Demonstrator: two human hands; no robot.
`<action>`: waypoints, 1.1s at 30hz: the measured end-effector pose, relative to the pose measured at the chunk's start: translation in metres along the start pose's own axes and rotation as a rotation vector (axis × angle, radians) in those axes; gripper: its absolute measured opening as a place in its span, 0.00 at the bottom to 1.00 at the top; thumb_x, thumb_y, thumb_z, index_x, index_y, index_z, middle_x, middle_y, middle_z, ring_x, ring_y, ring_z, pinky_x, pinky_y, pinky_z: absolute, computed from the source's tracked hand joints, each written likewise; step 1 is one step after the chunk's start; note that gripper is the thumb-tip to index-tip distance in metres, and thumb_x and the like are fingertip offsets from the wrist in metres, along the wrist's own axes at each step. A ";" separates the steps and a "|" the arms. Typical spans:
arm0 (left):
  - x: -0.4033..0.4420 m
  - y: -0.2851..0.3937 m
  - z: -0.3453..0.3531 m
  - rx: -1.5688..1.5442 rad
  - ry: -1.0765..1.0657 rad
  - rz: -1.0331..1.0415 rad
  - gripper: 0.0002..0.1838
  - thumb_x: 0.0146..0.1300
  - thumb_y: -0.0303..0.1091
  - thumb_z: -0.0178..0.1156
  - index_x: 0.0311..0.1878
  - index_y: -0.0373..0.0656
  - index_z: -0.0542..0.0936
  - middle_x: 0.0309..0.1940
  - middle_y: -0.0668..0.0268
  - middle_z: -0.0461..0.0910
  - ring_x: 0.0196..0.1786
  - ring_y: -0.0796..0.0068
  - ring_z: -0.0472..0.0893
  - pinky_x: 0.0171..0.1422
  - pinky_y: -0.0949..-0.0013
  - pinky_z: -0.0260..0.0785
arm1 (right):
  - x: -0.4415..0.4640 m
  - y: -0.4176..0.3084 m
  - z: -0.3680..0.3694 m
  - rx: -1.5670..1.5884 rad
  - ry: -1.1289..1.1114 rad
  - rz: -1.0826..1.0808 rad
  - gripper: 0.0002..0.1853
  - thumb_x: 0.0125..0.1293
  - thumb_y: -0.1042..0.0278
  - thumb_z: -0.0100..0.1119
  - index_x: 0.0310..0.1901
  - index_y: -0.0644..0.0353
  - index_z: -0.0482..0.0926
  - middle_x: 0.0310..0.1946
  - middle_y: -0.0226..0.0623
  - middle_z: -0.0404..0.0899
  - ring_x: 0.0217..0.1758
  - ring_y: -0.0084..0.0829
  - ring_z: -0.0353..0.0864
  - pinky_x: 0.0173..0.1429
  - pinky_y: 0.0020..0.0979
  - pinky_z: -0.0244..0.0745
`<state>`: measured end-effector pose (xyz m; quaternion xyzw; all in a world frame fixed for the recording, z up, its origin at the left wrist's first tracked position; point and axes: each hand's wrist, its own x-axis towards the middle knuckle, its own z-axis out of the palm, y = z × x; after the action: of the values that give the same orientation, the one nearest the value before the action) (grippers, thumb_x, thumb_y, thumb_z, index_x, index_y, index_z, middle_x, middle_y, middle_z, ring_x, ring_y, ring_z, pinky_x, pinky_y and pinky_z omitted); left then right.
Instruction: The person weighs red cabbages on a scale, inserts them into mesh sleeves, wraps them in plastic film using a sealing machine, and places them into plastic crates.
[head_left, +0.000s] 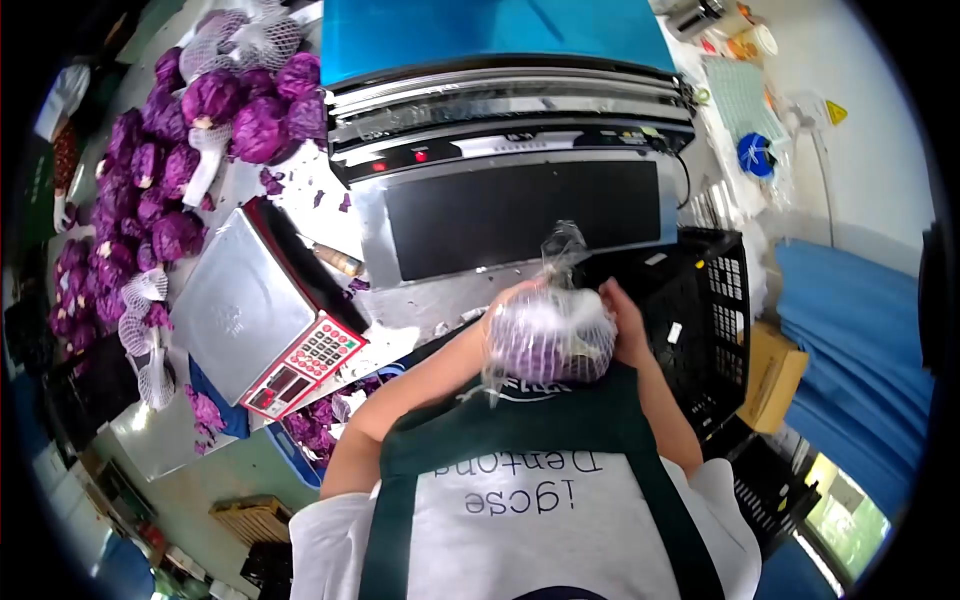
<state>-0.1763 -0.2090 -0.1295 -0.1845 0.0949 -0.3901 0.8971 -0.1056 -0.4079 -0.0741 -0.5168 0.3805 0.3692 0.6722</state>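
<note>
the netted cabbage [550,350] sits between the two hands, just in front of the dark green apron [430,435]. a white net hugs its purple sides, and clear film [563,245] rises in a loose gathered tuft above it, beyond the fingers. the round bundle looks slippery, which is probably why it is held from both sides, close to the body.

the left hand [512,302] grips its left flank, the fingers bent around and partly hidden behind the net; how far they wrap can't be made out. the right hand [624,312] cups the opposite side, fingers curled in with their tips near the film. both elbows are bent and the forearms angle inward, the left reaching across more than the right.

past the fingertips lies the dark plate [520,215] of a wrapping machine [505,150], seemingly set straight ahead so that both hands can reach it equally. just beside the right fingers stands a black crate [728,320], within easy reach. farther left of the left fingers, a scale [235,310] rests tilted toward the wearer, perhaps so that its keypad can be read. beyond it, well apart from the left fingers, bare cabbages [262,130] are heaped.
</note>
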 end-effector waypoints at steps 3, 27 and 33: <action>0.019 -0.011 0.007 0.395 -0.252 0.189 0.17 0.68 0.43 0.51 0.44 0.37 0.76 0.33 0.63 0.76 0.37 0.77 0.76 0.42 0.75 0.70 | -0.060 -0.040 0.019 -0.025 -0.336 -0.328 0.14 0.70 0.56 0.50 0.32 0.57 0.69 0.15 0.24 0.56 0.16 0.19 0.57 0.21 0.23 0.56; -0.136 -0.087 0.135 1.451 0.537 -0.072 0.41 0.65 0.43 0.55 0.73 0.37 0.47 0.70 0.55 0.55 0.72 0.65 0.56 0.75 0.64 0.43 | -0.003 0.092 0.055 -1.116 -0.720 -0.395 0.20 0.64 0.52 0.52 0.42 0.62 0.81 0.34 0.49 0.82 0.34 0.45 0.83 0.38 0.39 0.78; -0.089 -0.097 0.157 1.588 0.498 0.193 0.45 0.58 0.45 0.60 0.72 0.35 0.50 0.68 0.51 0.57 0.71 0.59 0.58 0.74 0.62 0.45 | -0.107 0.024 0.021 0.294 -1.068 0.568 0.31 0.68 0.40 0.45 0.52 0.64 0.76 0.44 0.47 0.81 0.42 0.42 0.84 0.45 0.40 0.82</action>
<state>-0.2519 -0.1640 0.0556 0.6027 0.0026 -0.2916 0.7428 -0.1711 -0.3937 0.0155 -0.0413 0.1614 0.6848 0.7095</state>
